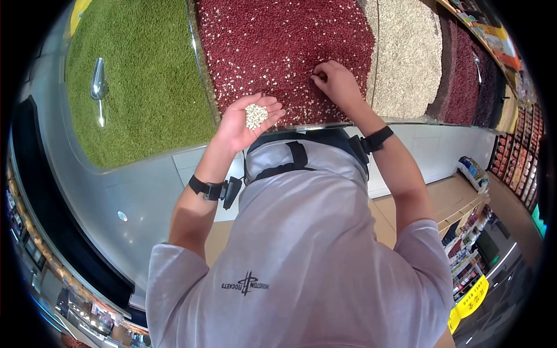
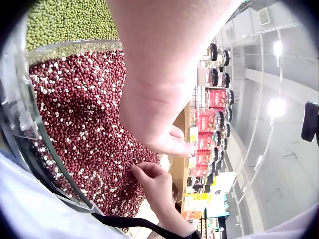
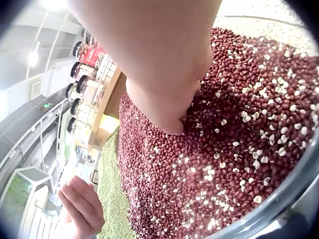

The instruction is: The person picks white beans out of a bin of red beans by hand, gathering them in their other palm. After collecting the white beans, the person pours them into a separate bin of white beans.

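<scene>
The left hand is palm up over the near edge of the red bean bin, cupping a pile of white grains. To its right, the right hand bends its thumb and fingers together at the surface of the red beans, which have white grains scattered among them. In the left wrist view the right hand has thumb and forefinger tips close together near the beans; whether a grain lies between them cannot be told. The right wrist view shows the right hand low over the beans, fingertips mostly hidden.
Green beans with a metal scoop fill the bin on the left. Beyond a clear divider on the right lie white grains, then darker beans. Jars stand on shelves past the bins.
</scene>
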`<action>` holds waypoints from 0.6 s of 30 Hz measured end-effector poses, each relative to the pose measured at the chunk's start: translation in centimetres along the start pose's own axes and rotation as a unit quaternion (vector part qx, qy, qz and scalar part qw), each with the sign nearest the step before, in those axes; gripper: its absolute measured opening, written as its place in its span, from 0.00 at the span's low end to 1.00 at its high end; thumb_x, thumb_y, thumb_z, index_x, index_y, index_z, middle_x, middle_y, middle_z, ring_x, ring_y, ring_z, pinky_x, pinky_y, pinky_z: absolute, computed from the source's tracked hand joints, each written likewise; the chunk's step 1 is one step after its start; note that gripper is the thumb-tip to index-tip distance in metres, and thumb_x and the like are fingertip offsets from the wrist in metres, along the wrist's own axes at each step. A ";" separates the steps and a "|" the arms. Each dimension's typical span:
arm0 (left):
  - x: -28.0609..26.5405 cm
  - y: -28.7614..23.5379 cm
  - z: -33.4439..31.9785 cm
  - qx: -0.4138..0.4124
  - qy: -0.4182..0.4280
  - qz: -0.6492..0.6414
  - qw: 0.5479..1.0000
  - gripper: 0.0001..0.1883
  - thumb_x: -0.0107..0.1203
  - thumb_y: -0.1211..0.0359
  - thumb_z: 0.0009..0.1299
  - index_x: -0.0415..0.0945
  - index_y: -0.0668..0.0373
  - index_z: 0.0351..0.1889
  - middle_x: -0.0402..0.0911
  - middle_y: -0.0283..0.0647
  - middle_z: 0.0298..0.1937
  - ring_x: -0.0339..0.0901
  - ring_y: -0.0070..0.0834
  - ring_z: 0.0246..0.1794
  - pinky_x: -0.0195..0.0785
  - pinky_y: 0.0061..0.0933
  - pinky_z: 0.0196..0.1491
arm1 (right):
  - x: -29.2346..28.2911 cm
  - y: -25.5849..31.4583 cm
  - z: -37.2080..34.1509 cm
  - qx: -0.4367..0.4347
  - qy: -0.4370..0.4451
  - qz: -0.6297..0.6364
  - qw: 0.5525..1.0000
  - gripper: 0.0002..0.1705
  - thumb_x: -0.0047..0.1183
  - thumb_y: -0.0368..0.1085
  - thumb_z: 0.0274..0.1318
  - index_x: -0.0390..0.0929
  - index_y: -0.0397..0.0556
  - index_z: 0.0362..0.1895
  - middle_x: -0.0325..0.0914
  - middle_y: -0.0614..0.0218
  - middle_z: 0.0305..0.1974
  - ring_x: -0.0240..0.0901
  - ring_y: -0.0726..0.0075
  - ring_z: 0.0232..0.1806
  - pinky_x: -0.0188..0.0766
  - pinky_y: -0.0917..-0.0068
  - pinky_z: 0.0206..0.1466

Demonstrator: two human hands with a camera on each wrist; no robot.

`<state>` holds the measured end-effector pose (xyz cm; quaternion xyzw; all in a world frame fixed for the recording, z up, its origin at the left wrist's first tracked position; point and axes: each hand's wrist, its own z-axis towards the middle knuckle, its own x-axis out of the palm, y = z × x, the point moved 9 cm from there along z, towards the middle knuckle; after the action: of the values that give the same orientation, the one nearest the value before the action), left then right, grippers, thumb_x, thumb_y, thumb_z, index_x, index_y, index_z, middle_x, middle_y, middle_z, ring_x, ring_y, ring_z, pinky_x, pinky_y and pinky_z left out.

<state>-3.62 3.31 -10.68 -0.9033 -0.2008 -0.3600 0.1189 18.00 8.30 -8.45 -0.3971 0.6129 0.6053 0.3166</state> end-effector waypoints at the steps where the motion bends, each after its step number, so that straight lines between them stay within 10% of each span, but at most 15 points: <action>1: 0.1 0.0 -0.2 -0.004 0.006 -0.002 1.000 0.13 0.51 0.66 0.72 0.75 0.69 0.39 0.80 0.51 0.43 0.80 0.46 0.48 0.81 0.37 0.51 | 0.1 0.0 0.0 0.000 0.000 0.001 1.000 0.10 0.61 0.39 0.51 0.81 0.50 0.37 0.76 0.61 0.32 0.76 0.54 0.37 0.74 0.61 0.42; 18: 0.0 -0.1 -0.2 -0.006 0.005 0.002 1.000 0.13 0.51 0.65 0.72 0.75 0.70 0.41 0.80 0.53 0.43 0.80 0.47 0.47 0.82 0.36 0.48 | -1.2 -0.8 -0.4 0.026 -0.010 -0.023 0.999 0.09 0.60 0.39 0.49 0.81 0.52 0.36 0.74 0.63 0.33 0.74 0.55 0.41 0.73 0.61 0.45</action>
<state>-3.78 3.37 -10.50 -0.9026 -0.1962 -0.3655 0.1153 19.32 8.08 -7.78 -0.3966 0.6157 0.5860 0.3468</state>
